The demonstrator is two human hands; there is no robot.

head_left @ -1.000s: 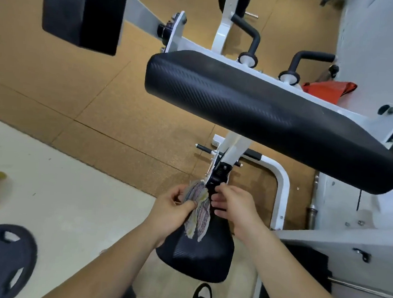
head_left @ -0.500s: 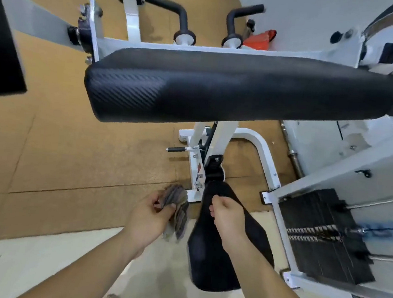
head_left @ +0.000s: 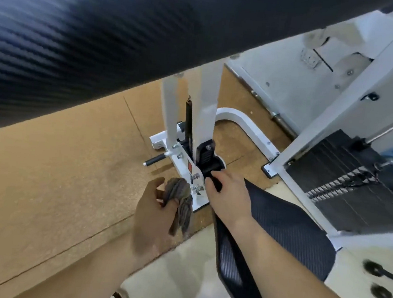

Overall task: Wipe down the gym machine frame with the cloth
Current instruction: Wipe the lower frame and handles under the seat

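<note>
The white gym machine frame rises from the floor under a large black pad that fills the top of the view. My left hand grips a bunched grey-brown cloth, held just left of the frame's white lower bracket. My right hand lies on the front of the black seat pad, its fingers curled round the black part beneath the seat's adjuster.
A black weight stack with cable and guide rod stands at the right inside a white upright. A curved white base tube lies on the cork-coloured floor. Two black handles lie at the lower right.
My head has dropped closer to the machine, so the upper pad now fills the top. Both hands stay by the seat post; the cloth has come nearer the bracket.
</note>
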